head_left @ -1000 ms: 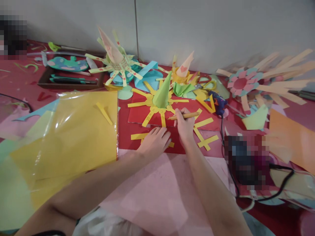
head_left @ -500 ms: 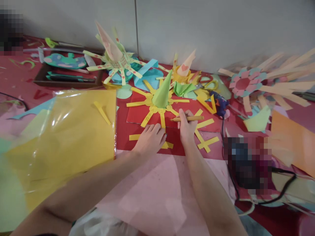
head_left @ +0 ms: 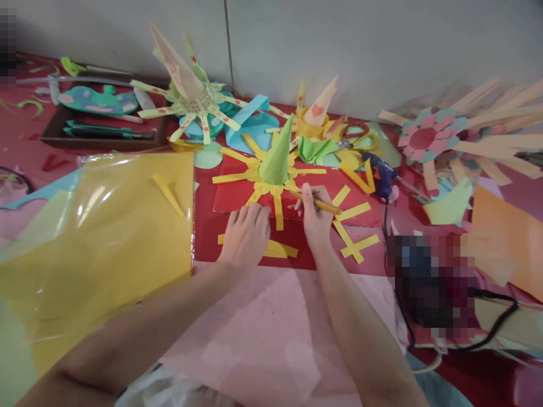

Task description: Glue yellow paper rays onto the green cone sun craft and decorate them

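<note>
My right hand (head_left: 317,221) is pinching a slim tan pen (head_left: 327,207); my left hand (head_left: 246,234) is lying palm-down, fingers loosely extended

both forearms (head_left: 356,316) bare, tapering smoothly toward the wrists; skin crease visible at left elbow (head_left: 80,380). left hand (head_left: 246,234) and right hand (head_left: 317,219) also bare, fingers slender. garment (head_left: 169,391) at lower edge: white, loose, softly wrinkled; small dark patch beside it, blurred, nature unclear.

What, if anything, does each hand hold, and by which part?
The right hand holds a brown pen near its tip; whether the left hand grips anything cannot be told.
</note>
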`<state>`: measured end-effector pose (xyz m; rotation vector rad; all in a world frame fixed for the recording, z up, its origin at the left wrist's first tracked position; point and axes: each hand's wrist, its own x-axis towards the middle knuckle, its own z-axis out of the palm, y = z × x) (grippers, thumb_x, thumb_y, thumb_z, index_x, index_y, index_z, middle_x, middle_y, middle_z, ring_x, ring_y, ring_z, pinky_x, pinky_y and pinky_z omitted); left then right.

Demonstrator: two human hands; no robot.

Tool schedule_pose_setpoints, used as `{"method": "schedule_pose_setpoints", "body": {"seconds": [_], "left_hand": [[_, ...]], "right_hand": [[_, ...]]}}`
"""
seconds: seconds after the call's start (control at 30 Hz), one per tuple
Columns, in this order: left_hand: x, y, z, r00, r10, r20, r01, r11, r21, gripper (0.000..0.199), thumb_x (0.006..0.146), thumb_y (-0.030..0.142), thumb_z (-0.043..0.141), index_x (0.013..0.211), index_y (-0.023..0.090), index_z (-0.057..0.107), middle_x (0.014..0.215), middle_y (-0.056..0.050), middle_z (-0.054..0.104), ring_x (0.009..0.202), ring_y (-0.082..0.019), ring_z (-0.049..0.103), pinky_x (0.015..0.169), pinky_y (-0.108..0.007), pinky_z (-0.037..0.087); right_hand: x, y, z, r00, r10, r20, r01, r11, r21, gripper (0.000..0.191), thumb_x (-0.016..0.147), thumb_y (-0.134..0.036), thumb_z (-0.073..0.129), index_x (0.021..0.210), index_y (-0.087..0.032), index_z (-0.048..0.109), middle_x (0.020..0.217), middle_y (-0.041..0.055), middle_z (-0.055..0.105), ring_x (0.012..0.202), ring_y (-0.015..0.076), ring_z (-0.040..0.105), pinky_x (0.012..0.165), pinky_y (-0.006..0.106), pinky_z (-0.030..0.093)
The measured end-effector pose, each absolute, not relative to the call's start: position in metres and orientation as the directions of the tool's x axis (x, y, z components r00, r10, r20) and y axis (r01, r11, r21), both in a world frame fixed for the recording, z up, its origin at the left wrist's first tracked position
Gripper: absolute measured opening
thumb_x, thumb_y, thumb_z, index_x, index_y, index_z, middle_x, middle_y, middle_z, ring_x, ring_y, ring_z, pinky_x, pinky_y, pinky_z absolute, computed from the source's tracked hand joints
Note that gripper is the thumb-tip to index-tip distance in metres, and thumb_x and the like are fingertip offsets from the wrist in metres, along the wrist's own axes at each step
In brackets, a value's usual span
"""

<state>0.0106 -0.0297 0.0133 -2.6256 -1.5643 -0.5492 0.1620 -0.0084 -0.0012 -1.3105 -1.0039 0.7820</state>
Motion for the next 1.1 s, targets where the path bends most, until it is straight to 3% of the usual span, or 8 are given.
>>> {"method": "schedule_pose_setpoints", "body": {"seconds": [0.17,0.33,0.53,0.63,0.8,0.93,1.0,1.1], "left_hand": [[0.007,-0.021,0.016,0.326,0.934,0.145,0.928,-0.346,0.137,0.02,0.085,0.012,0.039,0.095,0.012,0.056,0.093,-0.011,0.059,0.083,-0.024,0.056,0.069,-0.036,0.045],[0.002,-0.018,0.024,0.381,0.924,0.007,0.919,-0.38,0.106,0.021,0.088,0.027,0.05,0.097,0.01,0.057,0.095,-0.013,0.055,0.085,-0.025,0.055,0.072,-0.037,0.046],[-0.026,0.009,0.034,0.576,0.793,-0.197,0.797,-0.491,0.351,0.013,0.084,0.028,0.059,0.091,0.017,0.061,0.095,-0.005,0.053,0.069,-0.014,0.054,0.062,-0.026,0.043],[-0.035,0.023,0.035,0.598,0.763,-0.247,0.759,-0.441,0.479,0.013,0.085,0.029,0.057,0.083,0.017,0.062,0.093,-0.003,0.052,0.065,-0.011,0.053,0.06,-0.025,0.042],[-0.027,0.023,0.03,0.603,0.784,-0.149,0.665,-0.39,0.637,0.016,0.084,0.034,0.057,0.08,0.019,0.06,0.087,-0.002,0.06,0.075,-0.015,0.058,0.069,-0.028,0.046],[-0.012,0.011,0.016,0.449,0.894,-0.007,0.42,-0.204,0.885,0.015,0.085,0.036,0.056,0.086,0.021,0.056,0.085,0.0,0.067,0.075,-0.013,0.063,0.071,-0.027,0.051],[-0.006,0.007,0.009,0.417,0.908,0.036,0.299,-0.175,0.938,0.019,0.083,0.038,0.06,0.085,0.02,0.057,0.085,-0.001,0.069,0.074,-0.013,0.065,0.072,-0.027,0.053],[-0.005,0.007,0.002,0.384,0.92,0.073,0.211,-0.165,0.963,0.025,0.079,0.043,0.063,0.085,0.019,0.061,0.085,-0.002,0.07,0.074,-0.014,0.066,0.07,-0.027,0.055]], "right_hand": [[0.164,-0.008,-0.001,0.405,0.89,0.21,0.109,0.181,-0.977,0.026,0.088,-0.049,0.047,0.095,-0.024,0.05,0.072,-0.0053,0.057,0.041,0.0034,0.042,0.045,0.021,0.049],[0.167,-0.006,-0.003,0.368,0.902,0.227,0.126,0.193,-0.973,0.023,0.09,-0.048,0.044,0.091,-0.025,0.045,0.063,-0.0067,0.058,0.038,0.0053,0.045,0.04,0.021,0.044],[0.167,-0.006,-0.008,0.349,0.904,0.245,0.127,0.214,-0.969,0.018,0.092,-0.043,0.041,0.09,-0.025,0.044,0.062,-0.0073,0.058,0.039,0.0043,0.044,0.042,0.019,0.043],[0.167,-0.007,-0.009,0.333,0.9,0.282,0.094,0.266,-0.959,0.008,0.092,-0.031,0.041,0.095,-0.027,0.047,0.079,-0.0043,0.062,0.044,0.0042,0.045,0.044,0.02,0.046],[0.17,-0.014,-0.004,0.299,0.909,0.291,0.063,0.286,-0.956,0.033,0.082,-0.024,0.05,0.113,-0.034,0.047,0.125,0.0008,0.051,0.072,0.0084,0.057,0.052,0.023,0.052],[0.166,-0.019,0.0,0.208,0.941,0.268,0.065,0.26,-0.963,0.017,0.088,-0.036,0.049,0.102,-0.028,0.047,0.094,0.0005,0.06,0.069,0.0099,0.057,0.054,0.023,0.05],[0.163,-0.021,0.0,0.19,0.952,0.238,0.097,0.224,-0.97,0.016,0.087,-0.039,0.053,0.092,-0.025,0.047,0.077,-0.0027,0.056,0.063,0.0092,0.055,0.055,0.023,0.048],[0.16,-0.021,-0.001,0.151,0.962,0.226,0.165,0.2,-0.966,0.018,0.086,-0.04,0.056,0.088,-0.024,0.048,0.076,-0.0032,0.054,0.064,0.0084,0.054,0.058,0.023,0.047]]}}
